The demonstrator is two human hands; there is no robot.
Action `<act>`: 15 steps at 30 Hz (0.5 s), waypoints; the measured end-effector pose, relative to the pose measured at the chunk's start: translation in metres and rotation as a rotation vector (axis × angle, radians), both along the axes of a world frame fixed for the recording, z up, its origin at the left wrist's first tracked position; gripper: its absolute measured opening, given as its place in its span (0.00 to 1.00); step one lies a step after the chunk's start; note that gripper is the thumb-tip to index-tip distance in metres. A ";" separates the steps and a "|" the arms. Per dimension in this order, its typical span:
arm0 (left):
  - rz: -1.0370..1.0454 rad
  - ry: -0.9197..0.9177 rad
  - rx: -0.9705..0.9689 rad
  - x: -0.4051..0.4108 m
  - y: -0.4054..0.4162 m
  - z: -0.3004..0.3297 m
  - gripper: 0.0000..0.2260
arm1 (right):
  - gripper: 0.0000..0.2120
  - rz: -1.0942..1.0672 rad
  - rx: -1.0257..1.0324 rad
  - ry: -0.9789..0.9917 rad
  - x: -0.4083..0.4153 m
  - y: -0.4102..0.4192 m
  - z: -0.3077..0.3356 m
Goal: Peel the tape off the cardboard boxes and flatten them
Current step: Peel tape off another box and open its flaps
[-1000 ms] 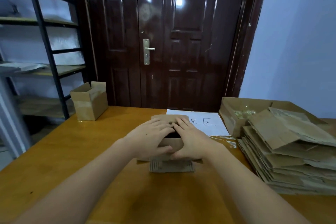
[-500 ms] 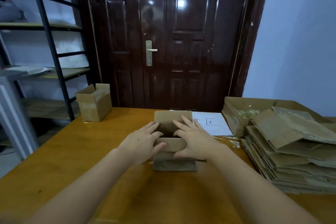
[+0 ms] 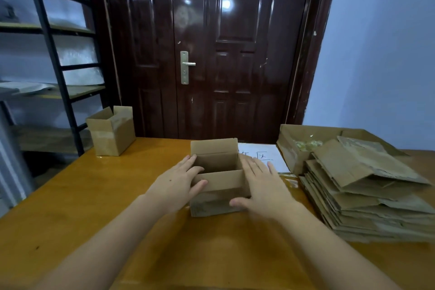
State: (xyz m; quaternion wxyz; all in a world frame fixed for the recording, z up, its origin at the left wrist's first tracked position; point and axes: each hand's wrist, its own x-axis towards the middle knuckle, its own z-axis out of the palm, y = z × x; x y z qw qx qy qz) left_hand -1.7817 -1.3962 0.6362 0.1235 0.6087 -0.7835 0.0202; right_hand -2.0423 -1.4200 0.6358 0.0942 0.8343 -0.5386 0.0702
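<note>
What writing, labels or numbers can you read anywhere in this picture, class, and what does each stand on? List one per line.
"区": handwritten on the white sheet of paper lying on the table, behind the open box.
A second handwritten character to its left is partly hidden by that box; it cannot be read.
No print can be made out on the boxes, the flattened cardboard stack or the door.
</note>
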 end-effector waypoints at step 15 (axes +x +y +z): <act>0.147 0.957 0.072 -0.003 0.003 0.012 0.44 | 0.38 -0.216 -0.032 -0.715 0.043 0.009 -0.022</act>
